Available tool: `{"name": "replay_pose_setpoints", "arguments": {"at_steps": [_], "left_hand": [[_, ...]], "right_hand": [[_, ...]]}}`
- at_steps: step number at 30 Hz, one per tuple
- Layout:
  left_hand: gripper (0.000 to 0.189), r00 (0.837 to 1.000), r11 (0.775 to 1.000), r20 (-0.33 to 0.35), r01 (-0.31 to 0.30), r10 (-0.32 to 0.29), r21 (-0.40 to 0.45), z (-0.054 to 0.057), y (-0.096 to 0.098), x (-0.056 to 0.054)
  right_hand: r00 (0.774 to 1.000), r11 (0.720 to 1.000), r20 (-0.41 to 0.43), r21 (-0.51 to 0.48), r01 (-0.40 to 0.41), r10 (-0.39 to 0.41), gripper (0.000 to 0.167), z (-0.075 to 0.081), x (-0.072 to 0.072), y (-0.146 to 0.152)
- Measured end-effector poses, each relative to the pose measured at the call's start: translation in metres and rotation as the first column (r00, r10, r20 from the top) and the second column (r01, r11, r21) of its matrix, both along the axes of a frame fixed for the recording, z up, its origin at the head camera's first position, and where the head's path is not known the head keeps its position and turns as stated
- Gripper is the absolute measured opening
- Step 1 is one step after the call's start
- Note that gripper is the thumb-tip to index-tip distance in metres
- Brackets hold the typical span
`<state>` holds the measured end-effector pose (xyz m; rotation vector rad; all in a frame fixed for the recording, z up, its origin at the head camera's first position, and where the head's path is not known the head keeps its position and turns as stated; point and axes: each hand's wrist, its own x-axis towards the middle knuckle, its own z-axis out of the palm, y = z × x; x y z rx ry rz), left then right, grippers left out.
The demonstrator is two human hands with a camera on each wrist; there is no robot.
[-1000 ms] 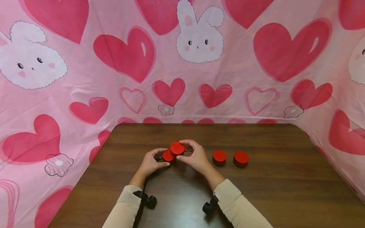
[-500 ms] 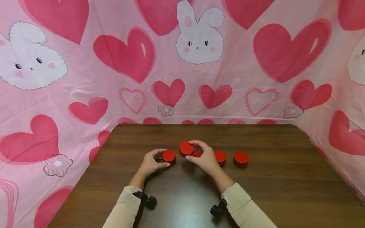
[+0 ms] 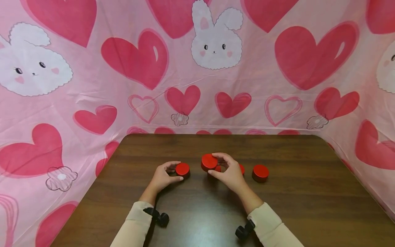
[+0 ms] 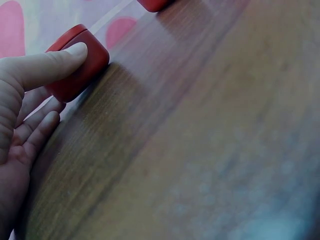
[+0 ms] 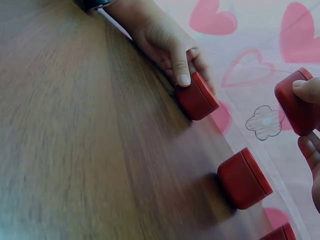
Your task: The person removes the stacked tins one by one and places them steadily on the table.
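My left hand (image 3: 162, 175) grips a small round red lidded tin (image 3: 182, 170) that stands on the table at the left end of a row. In the left wrist view its thumb (image 4: 62, 61) lies along the side of the tin (image 4: 86, 69). With thumb and fingers, my right hand (image 3: 229, 173) holds up another red tin (image 3: 209, 162), raised off the table. Below and behind it, one more red tin (image 3: 218, 168) is mostly hidden in the head view; the right wrist view shows this standing tin (image 5: 243, 179) fully.
Right of my right hand stands a red tin (image 3: 260, 173), and a further tin (image 3: 242, 169) is partly covered by the hand. The brown wooden table (image 3: 293, 212) ends at a pink cloth (image 3: 247, 75) with hearts and rabbits. Both wrists wear black cameras (image 3: 245, 230).
My right hand has carried its tin rightward, from overlapping the left tin to over the standing tin beside it. The left hand keeps its grip and has hardly moved.
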<state>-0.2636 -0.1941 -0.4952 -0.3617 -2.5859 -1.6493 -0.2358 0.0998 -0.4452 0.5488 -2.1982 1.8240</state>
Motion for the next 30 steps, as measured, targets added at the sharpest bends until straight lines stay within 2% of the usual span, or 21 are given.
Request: {"name": "replay_pose_setpoints", "arguments": {"at_steps": [9,12,19,24,30], "left_hand": [[0.058,1.000,1.000,-0.001,0.004,-0.004,0.000,0.001,0.001,0.000],[0.058,1.000,1.000,-0.011,0.006,-0.006,-0.003,0.000,0.000,-0.001],[0.057,1.000,1.000,-0.009,0.000,0.000,-0.004,0.000,0.000,-0.001],[0.057,1.000,1.000,-0.007,0.000,0.000,-0.002,0.000,-0.001,-0.001],[0.057,1.000,1.000,-0.004,0.000,0.000,-0.007,0.000,-0.001,-0.001]], "right_hand": [[0.999,1.000,-0.041,0.011,0.006,-0.005,0.054,0.000,0.004,0.011],[1.000,1.000,-0.013,0.024,0.010,-0.010,0.054,0.006,0.009,0.014],[0.997,0.994,0.056,0.097,0.042,-0.048,0.052,0.032,0.031,0.021],[0.996,0.994,0.075,0.099,0.044,-0.052,0.052,0.037,0.035,0.026],[0.998,0.992,0.035,0.111,0.055,-0.059,0.052,0.038,0.036,0.032]]}}
